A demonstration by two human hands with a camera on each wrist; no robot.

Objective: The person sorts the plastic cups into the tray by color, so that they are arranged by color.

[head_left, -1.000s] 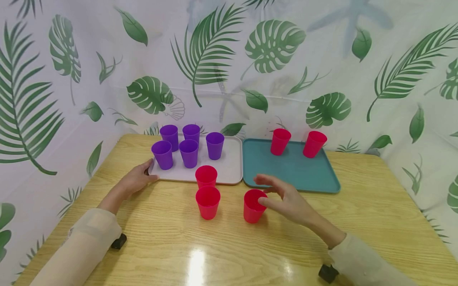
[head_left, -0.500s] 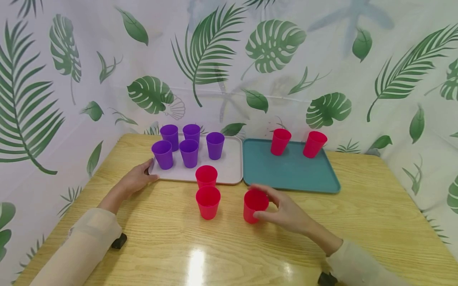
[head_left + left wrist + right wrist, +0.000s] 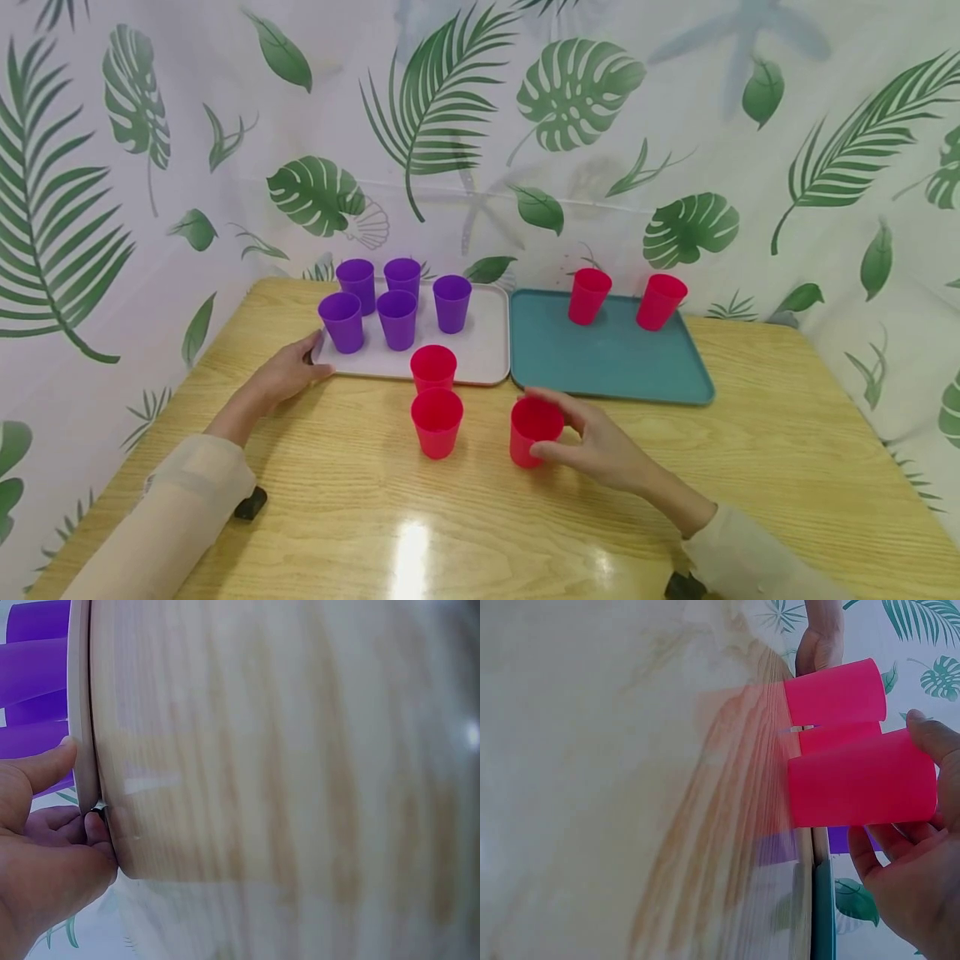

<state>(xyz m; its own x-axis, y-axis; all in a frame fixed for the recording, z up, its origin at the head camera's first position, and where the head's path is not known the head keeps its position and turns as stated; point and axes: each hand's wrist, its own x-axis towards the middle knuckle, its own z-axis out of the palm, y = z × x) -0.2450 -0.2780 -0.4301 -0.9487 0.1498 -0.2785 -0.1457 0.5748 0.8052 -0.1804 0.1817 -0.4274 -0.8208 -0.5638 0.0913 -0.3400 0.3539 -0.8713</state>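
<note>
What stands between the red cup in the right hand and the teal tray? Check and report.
Nothing visible does. The right hand grips the red cup on the table, just in front of the teal tray. Only bare wood lies between them. The tray's near part is bare; its two red cups stand at the far edge.

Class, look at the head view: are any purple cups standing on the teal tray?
No: the teal tray holds only two red cups, while all five purple cups stand on the white tray.
</note>
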